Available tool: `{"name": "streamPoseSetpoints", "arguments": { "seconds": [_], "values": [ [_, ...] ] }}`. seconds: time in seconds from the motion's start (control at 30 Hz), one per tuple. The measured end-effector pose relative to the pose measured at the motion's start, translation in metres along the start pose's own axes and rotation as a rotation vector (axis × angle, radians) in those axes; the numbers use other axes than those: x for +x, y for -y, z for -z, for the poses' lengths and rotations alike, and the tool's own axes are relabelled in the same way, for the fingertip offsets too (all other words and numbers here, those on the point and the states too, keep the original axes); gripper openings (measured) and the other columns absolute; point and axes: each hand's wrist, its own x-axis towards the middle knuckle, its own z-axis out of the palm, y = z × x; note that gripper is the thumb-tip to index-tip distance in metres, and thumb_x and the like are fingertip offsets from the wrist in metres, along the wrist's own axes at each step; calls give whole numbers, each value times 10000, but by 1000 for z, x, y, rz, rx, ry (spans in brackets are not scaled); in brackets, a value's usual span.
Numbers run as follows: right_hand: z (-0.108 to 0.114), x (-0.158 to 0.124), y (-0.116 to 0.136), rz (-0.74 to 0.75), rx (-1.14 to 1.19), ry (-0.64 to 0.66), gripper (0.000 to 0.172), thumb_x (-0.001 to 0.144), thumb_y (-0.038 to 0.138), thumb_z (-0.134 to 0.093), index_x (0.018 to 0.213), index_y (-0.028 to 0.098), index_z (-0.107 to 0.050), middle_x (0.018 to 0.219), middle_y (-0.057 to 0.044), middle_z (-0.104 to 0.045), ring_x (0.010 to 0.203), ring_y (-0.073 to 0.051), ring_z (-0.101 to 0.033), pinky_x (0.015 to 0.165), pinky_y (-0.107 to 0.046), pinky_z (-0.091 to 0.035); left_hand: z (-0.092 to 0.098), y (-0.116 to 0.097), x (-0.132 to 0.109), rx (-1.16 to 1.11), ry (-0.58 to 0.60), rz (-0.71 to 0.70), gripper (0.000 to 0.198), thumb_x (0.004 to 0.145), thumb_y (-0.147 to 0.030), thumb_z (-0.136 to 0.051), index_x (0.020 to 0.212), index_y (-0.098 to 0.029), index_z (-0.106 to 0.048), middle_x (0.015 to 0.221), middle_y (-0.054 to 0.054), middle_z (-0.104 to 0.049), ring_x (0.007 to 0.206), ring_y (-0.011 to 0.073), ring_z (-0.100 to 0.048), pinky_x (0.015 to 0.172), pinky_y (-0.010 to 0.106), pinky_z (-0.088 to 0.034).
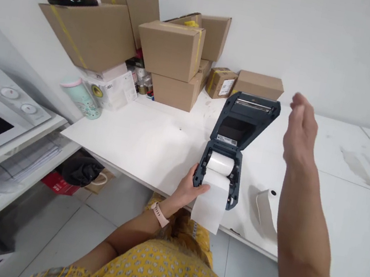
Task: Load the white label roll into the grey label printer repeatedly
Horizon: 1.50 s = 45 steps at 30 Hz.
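A dark label printer (238,176) stands on the white table with its lid (216,124) raised. Inside it sits a white paper roll (220,163), and a strip of the paper (209,205) hangs out over the front edge. My left hand (191,186), wearing a pink wristband, grips the printer's left front side, its thumb pressing on the paper strip. To the right of the lid, my right hand (301,130) is held up in the air with fingers stretched out and nothing in it. A second paper roll (263,209) lies partly behind my right forearm.
Cardboard boxes (167,52) are stacked against the wall at the back left. A mint tumbler (82,99) stands beside a white box (116,90). Further left, a microwave (16,99) rests on a shelf unit. The table's front edge runs just before my body.
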Motion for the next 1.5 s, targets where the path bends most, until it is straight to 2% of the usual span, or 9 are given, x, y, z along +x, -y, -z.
{"name": "streamPoseSetpoints", "arguments": {
  "seconds": [0.1,0.17,0.3,0.4,0.6,0.73,1.17,1.37,1.5],
  "values": [
    [-19,45,0,-58,39,130,724,1039,496,-182,1367,-8,-586,1312,-205,-678,1199,-234,-674,943,-380,-523,3,1,-4,-53,63,12,960,787,-531,-781,1567,-231,-310,1593,146,-439,1436,326,-468,1168,466,-426],
    [-22,40,4,-28,38,155,763,1029,514,-194,1236,-46,-669,1156,-182,-743,1083,-225,-718,896,-363,-530,5,1,-9,-90,67,16,996,777,-537,-789,1577,-223,-285,1617,156,-399,1452,325,-449,1178,460,-419],
    [-6,-42,10,114,5,81,534,1057,464,-321,1214,149,-723,1291,-102,-707,1250,-220,-632,1063,-374,-478,8,1,-18,-145,103,47,1049,784,-545,-781,1607,-253,-199,1679,156,-271,1463,332,-434,1161,457,-442],
    [2,-128,5,435,-117,30,404,1062,283,-352,1339,210,-637,1373,-102,-657,1322,-250,-588,1116,-490,-478,11,5,-22,-122,127,14,1122,769,-532,-798,1624,-248,-128,1700,165,-195,1503,337,-370,1205,473,-383],
    [-12,-234,-25,523,-232,86,612,971,131,-458,1559,288,-403,1490,-86,-576,1395,-305,-532,1100,-542,-511,10,6,-24,-125,121,-19,1165,781,-547,-788,1634,-256,-50,1721,147,-113,1575,337,-200,1270,510,-256],
    [-26,-246,-38,491,-204,-13,603,965,132,-429,1545,296,-434,1482,-75,-582,1397,-315,-526,1105,-565,-500,4,-3,-12,-147,30,26,967,892,-604,-637,1629,-259,-114,1727,109,-109,1586,300,-176,1266,449,-289],
    [-45,-268,-65,416,-184,-111,539,1000,254,-268,1466,301,-535,1281,-91,-692,1266,-327,-619,1016,-604,-528,-4,-3,1,-55,-46,-64,804,870,-536,-680,1535,-223,-354,1595,128,-437,1444,289,-456,1174,418,-422],
    [-47,-267,-53,358,-150,-149,487,991,197,-302,1366,295,-598,1192,-102,-701,1242,-324,-623,1014,-612,-520,-1,-2,7,-9,-44,-104,763,866,-526,-680,1504,-204,-412,1562,129,-483,1427,291,-476,1185,426,-405],
    [-34,-260,-33,197,-88,-69,435,1022,284,-311,1312,260,-635,1305,-113,-659,1311,-338,-569,1082,-629,-456,9,-1,-16,-61,23,-5,856,850,-527,-707,1553,-230,-321,1629,155,-368,1460,309,-428,1160,449,-425]
  ]
}}
